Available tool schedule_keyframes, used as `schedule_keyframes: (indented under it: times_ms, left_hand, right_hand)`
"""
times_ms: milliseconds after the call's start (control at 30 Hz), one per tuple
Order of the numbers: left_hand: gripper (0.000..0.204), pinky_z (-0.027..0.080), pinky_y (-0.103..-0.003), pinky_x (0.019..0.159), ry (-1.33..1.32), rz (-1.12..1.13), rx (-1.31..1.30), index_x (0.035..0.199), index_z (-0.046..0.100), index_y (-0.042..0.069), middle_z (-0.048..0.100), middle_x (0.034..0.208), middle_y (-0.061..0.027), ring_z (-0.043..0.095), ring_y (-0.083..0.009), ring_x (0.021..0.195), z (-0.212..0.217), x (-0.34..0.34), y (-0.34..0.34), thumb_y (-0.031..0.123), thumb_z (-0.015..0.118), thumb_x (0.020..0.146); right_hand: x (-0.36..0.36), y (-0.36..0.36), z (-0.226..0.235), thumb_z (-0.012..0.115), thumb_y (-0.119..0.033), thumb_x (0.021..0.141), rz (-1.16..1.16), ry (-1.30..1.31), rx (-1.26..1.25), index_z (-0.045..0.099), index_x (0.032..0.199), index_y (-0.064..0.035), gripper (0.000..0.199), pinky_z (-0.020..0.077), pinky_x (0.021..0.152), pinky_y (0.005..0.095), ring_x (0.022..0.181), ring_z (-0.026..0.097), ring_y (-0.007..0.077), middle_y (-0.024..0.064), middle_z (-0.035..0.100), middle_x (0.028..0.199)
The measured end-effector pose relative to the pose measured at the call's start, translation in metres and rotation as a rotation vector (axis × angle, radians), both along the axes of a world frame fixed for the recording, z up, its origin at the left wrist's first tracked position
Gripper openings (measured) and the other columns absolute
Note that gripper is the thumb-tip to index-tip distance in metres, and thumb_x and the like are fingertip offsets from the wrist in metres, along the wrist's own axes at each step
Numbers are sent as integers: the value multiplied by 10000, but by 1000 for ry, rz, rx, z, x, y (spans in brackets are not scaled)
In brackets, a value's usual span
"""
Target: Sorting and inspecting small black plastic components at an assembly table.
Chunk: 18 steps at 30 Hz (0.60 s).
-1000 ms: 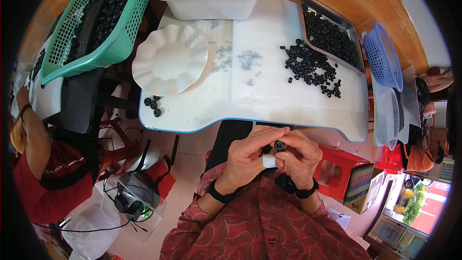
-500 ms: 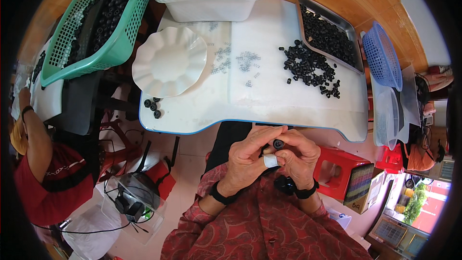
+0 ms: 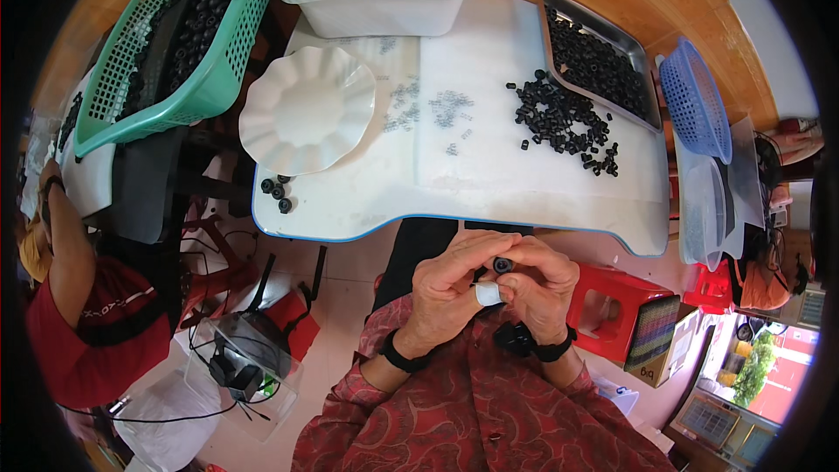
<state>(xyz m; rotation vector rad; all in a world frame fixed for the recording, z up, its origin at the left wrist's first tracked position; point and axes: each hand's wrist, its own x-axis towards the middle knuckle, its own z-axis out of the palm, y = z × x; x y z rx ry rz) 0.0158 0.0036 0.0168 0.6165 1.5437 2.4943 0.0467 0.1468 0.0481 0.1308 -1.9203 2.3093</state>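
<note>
White table [image 3: 524, 183], black parts pile [image 3: 559, 122], tiled floor [image 3: 341, 271], hands [image 3: 498, 284] below

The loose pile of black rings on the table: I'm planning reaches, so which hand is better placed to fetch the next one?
Probably the right hand: the pile of black rings lies on its side.

A plate [image 3: 306, 109] lies left on the table [image 3: 524, 183], loose rings [image 3: 564, 122] right, a tub [image 3: 380, 0] behind.

Small home workshop, piecework assembly. White table [image 3: 524, 183] w/ loose black parts [image 3: 564, 118], more in far tub [image 3: 384, 0], right tray [image 3: 594, 57], left green basket [image 3: 175, 44]. Tile floor, red stool [image 3: 612, 306] near right.
</note>
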Motion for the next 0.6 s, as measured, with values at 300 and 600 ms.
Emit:
schedule_keyframes:
  times_ms: [300,600]
  left_hand:
    - [543,451,-242,771,-20,22,-47,1253,619,18,640,1214,-99,552,-127,978,-2,-2,2,27,804,743]
    - [510,484,-277,891,-54,-101,-7,1328,535,-17,547,1312,-148,570,-154,1024,12,-3,0,-70,670,839]
  right_hand:
    - [-2,2,-9,696,54,828,-11,-61,-186,666,1052,65,226,478,599,237,697,588,135,154,668,963]
    - [-1,14,-6,691,-19,858,36,-121,-314,664,1081,50,235,530,657,282,705,627,166,168,680,985]
